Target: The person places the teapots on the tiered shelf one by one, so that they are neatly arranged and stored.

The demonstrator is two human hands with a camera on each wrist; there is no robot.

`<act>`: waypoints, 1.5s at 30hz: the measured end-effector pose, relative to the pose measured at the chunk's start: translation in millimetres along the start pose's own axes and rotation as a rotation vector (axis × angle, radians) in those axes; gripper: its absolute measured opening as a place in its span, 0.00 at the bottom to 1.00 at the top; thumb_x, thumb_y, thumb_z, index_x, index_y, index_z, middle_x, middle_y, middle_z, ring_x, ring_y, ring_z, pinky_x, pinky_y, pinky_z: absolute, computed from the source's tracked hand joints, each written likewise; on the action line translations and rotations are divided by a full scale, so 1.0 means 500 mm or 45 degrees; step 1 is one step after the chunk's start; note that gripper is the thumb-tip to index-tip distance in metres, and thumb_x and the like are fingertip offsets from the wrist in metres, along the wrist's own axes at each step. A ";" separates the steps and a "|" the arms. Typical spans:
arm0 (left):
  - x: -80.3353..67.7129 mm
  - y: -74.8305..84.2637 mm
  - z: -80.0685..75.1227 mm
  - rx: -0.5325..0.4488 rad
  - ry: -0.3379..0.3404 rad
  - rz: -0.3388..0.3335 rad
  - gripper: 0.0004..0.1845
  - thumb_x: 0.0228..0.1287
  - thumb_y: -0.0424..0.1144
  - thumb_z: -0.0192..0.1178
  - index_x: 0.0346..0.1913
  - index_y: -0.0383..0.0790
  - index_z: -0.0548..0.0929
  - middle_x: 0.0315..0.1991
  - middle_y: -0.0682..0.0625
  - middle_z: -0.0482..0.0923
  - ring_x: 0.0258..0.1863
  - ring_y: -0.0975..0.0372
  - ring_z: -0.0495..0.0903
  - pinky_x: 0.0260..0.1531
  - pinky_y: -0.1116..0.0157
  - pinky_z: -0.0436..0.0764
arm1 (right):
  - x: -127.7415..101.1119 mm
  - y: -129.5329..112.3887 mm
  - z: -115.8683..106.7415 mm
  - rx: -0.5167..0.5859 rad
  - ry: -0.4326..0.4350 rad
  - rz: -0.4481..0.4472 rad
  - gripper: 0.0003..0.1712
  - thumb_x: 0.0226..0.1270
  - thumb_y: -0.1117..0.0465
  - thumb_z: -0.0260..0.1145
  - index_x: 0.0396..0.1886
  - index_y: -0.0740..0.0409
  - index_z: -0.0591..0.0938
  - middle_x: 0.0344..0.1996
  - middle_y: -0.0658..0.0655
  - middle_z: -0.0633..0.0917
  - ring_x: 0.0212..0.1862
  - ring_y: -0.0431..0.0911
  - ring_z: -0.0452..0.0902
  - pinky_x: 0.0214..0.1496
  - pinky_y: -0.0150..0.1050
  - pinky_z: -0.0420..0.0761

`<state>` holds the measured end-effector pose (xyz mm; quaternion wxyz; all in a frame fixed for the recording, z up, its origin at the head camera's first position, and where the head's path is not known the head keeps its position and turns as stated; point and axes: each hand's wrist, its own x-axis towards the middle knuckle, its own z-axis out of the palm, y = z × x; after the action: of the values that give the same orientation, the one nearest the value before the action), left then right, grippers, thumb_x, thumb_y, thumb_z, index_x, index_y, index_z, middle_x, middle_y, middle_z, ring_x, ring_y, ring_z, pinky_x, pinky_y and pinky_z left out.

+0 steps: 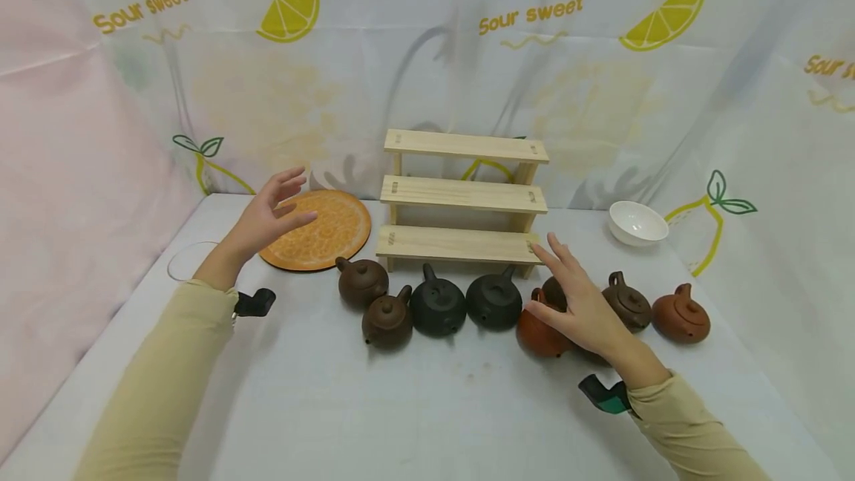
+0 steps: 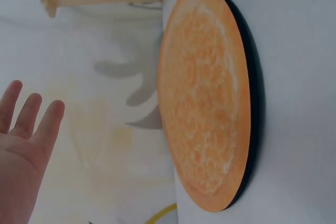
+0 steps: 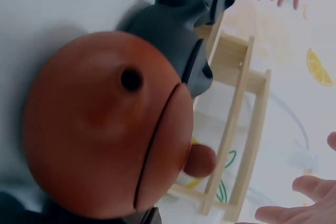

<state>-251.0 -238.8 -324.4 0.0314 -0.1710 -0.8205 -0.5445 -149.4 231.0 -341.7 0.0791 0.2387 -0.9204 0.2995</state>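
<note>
Your right hand (image 1: 580, 301) hovers, fingers spread and empty, over the smooth, rounded red-brown clay teapot (image 1: 539, 331). Your left hand (image 1: 267, 215), fingers splayed, hangs above the flat round orange mat (image 1: 327, 232).

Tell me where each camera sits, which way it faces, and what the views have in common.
Head: looks forward and down over the table, teapots and wooden rack; both forearms show, left hand and right hand open.
Left wrist: beside the left hand, facing the orange mat.
Right wrist: low behind the red teapot; fingertips show.
Shared: all three views show the rack; the head view also shows the mat and red teapot.
</note>
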 end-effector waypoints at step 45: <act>0.158 0.007 0.158 -0.190 -0.260 -0.437 0.34 0.66 0.44 0.56 0.71 0.48 0.54 0.66 0.36 0.55 0.63 0.45 0.59 0.55 0.46 0.65 | 0.050 -0.079 0.135 0.267 -0.097 -0.215 0.48 0.52 0.51 0.73 0.71 0.44 0.59 0.71 0.59 0.54 0.68 0.53 0.53 0.57 0.61 0.63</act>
<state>-313.6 -146.5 -334.4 -0.1579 -0.0850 -0.7940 -0.5808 -152.0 153.5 -368.5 0.0437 0.3336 -0.8629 0.3771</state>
